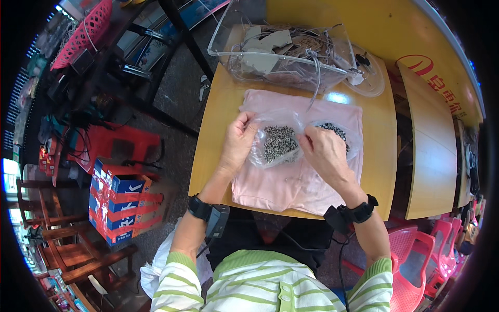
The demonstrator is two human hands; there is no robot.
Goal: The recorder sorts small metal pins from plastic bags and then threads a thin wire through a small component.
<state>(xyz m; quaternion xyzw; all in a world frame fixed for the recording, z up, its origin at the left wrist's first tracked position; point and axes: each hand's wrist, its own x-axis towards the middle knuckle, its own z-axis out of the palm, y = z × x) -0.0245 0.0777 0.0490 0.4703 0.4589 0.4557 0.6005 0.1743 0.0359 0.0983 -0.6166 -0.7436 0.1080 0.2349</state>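
Note:
A clear plastic bag (pixel 262 157) lies on a pink cloth (pixel 260 188), its mouth spread wide. Inside it is a heap of small metal parts (pixel 281 144), perhaps screws, too small to name surely. My left hand (pixel 239 141) pinches the bag's left rim between thumb and fingers. At the opposite rim, my right hand (pixel 325 153) is closed, fingertips pressed together on the plastic. Partly behind my right hand sits a second clear bag (pixel 355 140) with darker small metal parts (pixel 332 128) in it.
A clear plastic bin (pixel 280 67) of scraps and cords stands at the table's (pixel 213 135) far side, beside a round clear lid (pixel 371 78). To the left on the floor is a taped blue-and-red carton (pixel 122 203). Pink chairs (pixel 410 265) stand at the right.

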